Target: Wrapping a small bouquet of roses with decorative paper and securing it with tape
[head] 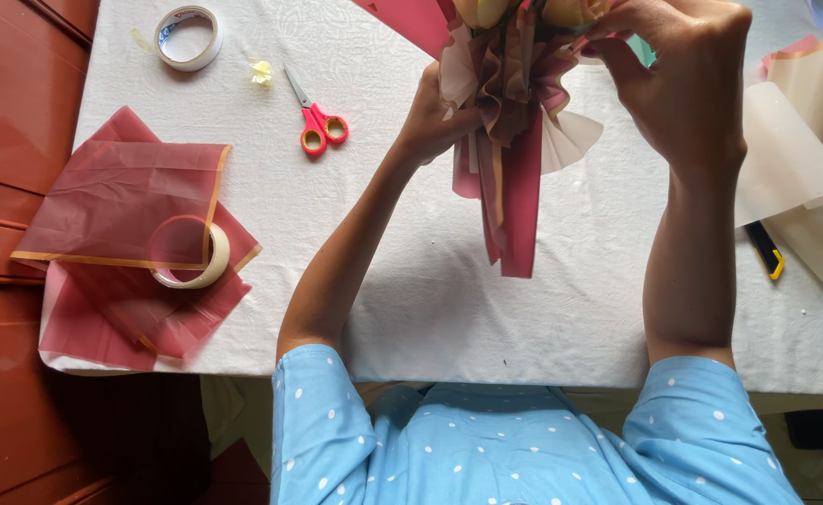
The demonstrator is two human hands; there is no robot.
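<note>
Mid-wrap rn: left hand (435, 117) clamped round bouquet (510, 140) stem near desk (430, 309) far edge, right hand (683, 75) pinching top wrap; prob needs tape (189, 37) next, far-left corner.

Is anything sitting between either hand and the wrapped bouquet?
Nothing visible does. The left hand grips the wrapped bouquet at its gathered middle, and the right hand touches the paper near its top.

Bright even daylight, soft shadows, sharp pic
</note>
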